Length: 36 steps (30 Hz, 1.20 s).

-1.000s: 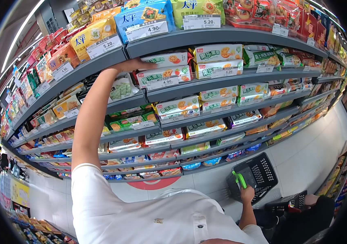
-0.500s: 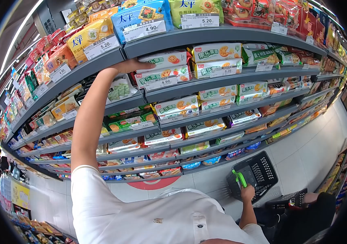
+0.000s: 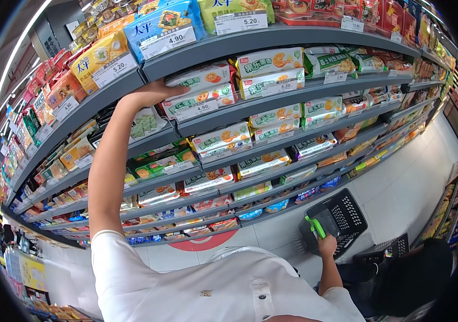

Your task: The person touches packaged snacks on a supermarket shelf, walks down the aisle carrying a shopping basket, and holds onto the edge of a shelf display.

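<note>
My left hand [image 3: 152, 92] reaches up into the second shelf and grips the left end of a white biscuit packet [image 3: 203, 79]. Its thumb lies against the packet's front, while the other fingers are hidden behind it. That packet rests on a similar biscuit packet [image 3: 207, 97], above a price tag reading 4.90. Low on the right, my right hand [image 3: 327, 246] is closed around the green handle [image 3: 314, 226] of a black shopping basket [image 3: 345, 213]. The basket is close to the floor beside the shelves.
Shelf edges [image 3: 272, 38] curve across the view, with several rows of packaged snacks. Bags of crackers [image 3: 164, 24] line the shelf above my left hand. Another person in dark clothes [image 3: 416, 279] is close on the right, by a second basket [image 3: 382, 251]. Pale tiled floor [image 3: 395, 188] runs along the aisle.
The view has shifted slightly, so the shelves appear further left and lower on the left side. My left hand stays at the same packet and my right hand keeps hold of the basket handle.
</note>
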Tool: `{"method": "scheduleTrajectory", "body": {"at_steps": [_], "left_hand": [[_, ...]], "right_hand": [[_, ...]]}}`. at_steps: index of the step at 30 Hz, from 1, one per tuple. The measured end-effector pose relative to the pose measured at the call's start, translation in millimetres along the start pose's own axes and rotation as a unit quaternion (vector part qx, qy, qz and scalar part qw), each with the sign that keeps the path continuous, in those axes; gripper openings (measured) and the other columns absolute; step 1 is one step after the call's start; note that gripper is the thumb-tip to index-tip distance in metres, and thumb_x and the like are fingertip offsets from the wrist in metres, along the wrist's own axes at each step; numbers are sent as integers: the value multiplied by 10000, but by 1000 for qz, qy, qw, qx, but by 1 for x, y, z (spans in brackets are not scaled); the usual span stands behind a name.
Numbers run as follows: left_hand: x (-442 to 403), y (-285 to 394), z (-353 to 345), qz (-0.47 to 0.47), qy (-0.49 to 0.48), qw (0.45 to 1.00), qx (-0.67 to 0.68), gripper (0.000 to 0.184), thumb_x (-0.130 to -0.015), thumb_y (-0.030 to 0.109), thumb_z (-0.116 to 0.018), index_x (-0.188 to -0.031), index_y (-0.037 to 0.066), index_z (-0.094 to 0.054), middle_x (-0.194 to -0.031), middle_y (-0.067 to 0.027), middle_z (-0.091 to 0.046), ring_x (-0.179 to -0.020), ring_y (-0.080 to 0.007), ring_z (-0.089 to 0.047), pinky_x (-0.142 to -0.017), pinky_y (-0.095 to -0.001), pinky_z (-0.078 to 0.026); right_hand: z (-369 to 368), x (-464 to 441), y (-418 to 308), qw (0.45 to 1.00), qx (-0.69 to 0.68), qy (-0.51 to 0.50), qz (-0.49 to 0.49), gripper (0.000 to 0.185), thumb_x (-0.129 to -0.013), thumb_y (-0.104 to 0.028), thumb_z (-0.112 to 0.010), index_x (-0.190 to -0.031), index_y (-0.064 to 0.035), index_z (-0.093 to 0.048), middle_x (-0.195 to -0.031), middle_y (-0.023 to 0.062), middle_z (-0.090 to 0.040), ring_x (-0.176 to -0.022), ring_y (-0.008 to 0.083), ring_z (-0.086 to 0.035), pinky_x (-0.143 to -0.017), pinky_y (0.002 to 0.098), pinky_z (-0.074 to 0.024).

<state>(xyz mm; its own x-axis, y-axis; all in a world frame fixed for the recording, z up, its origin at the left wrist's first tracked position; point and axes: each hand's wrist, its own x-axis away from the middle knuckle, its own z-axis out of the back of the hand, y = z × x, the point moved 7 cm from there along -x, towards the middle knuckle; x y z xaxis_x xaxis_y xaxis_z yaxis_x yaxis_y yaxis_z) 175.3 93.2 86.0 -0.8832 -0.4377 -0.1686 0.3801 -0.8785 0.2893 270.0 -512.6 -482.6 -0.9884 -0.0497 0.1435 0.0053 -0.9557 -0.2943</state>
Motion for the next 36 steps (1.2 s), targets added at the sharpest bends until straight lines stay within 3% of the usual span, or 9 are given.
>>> {"method": "scheduleTrajectory", "body": {"at_steps": [9, 15, 20, 21, 25, 28, 29, 34, 36], "left_hand": [[7, 9, 3, -4, 1, 1000, 29, 852, -770, 495, -749, -1389, -2, -440, -1343, -215, -526, -1204, -303, -529, -1000, -347, -433], [12, 0, 4, -13, 10, 1000, -9, 906, -780, 619, -666, -1385, -15, -438, -1337, -225, -526, -1215, -304, -523, -1010, -344, -428], [29, -7, 19, 71, 27, 997, 12, 824, -788, 690, -607, -1278, 29, -577, -1206, -200, -627, -1068, -300, -595, -920, -346, -458], [33, -7, 22, 43, 62, 997, -3, 714, -854, 639, -568, -1218, 26, -619, -1123, -184, -665, -976, -285, -623, -879, -354, -465], [51, -14, 30, -46, 122, 989, -75, 533, -993, 456, -446, -1235, 2, -589, -1094, -177, -661, -979, -291, -622, -882, -356, -464], [73, -32, 31, -21, 140, 985, 98, 440, -987, 393, -475, -1206, 30, -592, -1063, -201, -661, -959, -373, -610, -870, -386, -462], [86, -32, 37, -45, 150, 988, 19, 399, -986, 336, -480, -1177, 2, -583, -1060, -226, -649, -973, -404, -599, -864, -402, -460], [129, -43, 53, -54, 230, 972, -6, 347, -983, 284, -482, -1077, -32, -589, -994, -271, -622, -965, -448, -562, -821, -444, -453], [138, -60, 47, 49, 156, 983, -88, 342, -990, 268, -484, -1106, -40, -576, -968, -239, -620, -913, -395, -572, -821, -403, -443]], "right_hand": [[1, 1, -2, 1000, -5, -7, -7, 329, -782, -359, -696, -871, -43, -705, -839, 212, -688, -817, 387, -674, -740, 470, -537], [6, 3, -7, 1000, -19, 9, 23, 313, -785, -341, -696, -882, -43, -706, -830, 212, -686, -816, 387, -674, -730, 473, -534], [13, 8, -13, 1000, -29, 2, 5, 324, -783, -339, -697, -869, -26, -702, -827, 224, -676, -820, 405, -660, -732, 473, -521], [11, 6, -13, 1000, -28, 2, 11, 324, -783, -339, -697, -869, -26, -702, -827, 224, -676, -820, 405, -660, -732, 473, -521], [1, 1, -4, 1000, -23, 1, 12, 294, -780, -314, -703, -871, -35, -704, -823, 218, -680, -812, 400, -666, -725, 476, -524], [-1, 1, -5, 1000, -25, 1, 12, 272, -777, -294, -701, -873, -40, -706, -823, 210, -686, -808, 396, -671, -727, 479, -526], [-1, 0, -5, 999, -31, 2, 7, 273, -774, -289, -701, -868, -33, -704, -821, 214, -685, -808, 400, -671, -725, 483, -525], [-6, -5, -5, 1000, -3, -1, 7, 270, -764, -249, -711, -893, -12, -704, -830, 232, -681, -826, 415, -666, -723, 480, -520], [-2, -3, -9, 1000, -23, 5, 12, 259, -762, -234, -712, -883, -5, -703, -821, 234, -680, -816, 416, -668, -713, 485, -522]]}}
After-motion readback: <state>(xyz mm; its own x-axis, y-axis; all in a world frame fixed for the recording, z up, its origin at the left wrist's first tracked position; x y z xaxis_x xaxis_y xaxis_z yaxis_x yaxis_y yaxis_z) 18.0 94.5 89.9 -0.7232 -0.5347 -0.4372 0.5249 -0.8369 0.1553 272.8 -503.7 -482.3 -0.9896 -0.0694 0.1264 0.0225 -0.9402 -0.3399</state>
